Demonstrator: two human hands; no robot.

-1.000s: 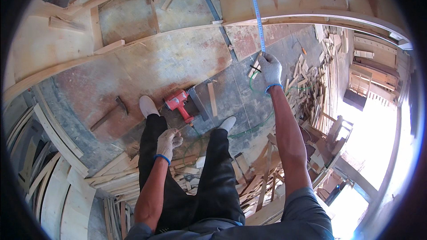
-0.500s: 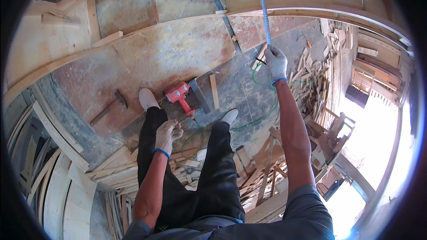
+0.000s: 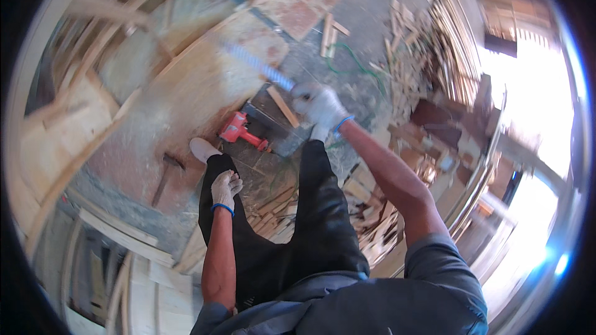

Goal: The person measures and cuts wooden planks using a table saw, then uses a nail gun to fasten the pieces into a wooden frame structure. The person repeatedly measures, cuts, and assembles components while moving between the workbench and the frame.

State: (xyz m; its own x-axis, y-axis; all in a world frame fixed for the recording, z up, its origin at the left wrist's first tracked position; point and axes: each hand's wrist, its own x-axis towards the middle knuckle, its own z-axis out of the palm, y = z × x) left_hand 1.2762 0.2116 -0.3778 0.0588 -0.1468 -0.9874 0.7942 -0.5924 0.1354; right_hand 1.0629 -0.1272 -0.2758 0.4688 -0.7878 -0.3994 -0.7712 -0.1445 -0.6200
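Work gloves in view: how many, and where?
2: one on the left hand, below the red power tool in the picture; one on the right hand, which holds the tape measure. Others could be hidden among the clutter.

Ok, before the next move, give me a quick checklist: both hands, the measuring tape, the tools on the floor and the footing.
1. Right hand on the tape blade: ok, the blade runs out from it.
2. Blade's far end readable: not ok, blurred.
3. Left hand empty: cannot tell; it is curled, over the left trouser leg.
4. Red nail gun out of both hands: ok, lying on the floor.
5. Hammer apart from the left shoe: ok, on the floor to its left.
6. Footing free of scraps: not ok, loose wood pieces show between the legs.
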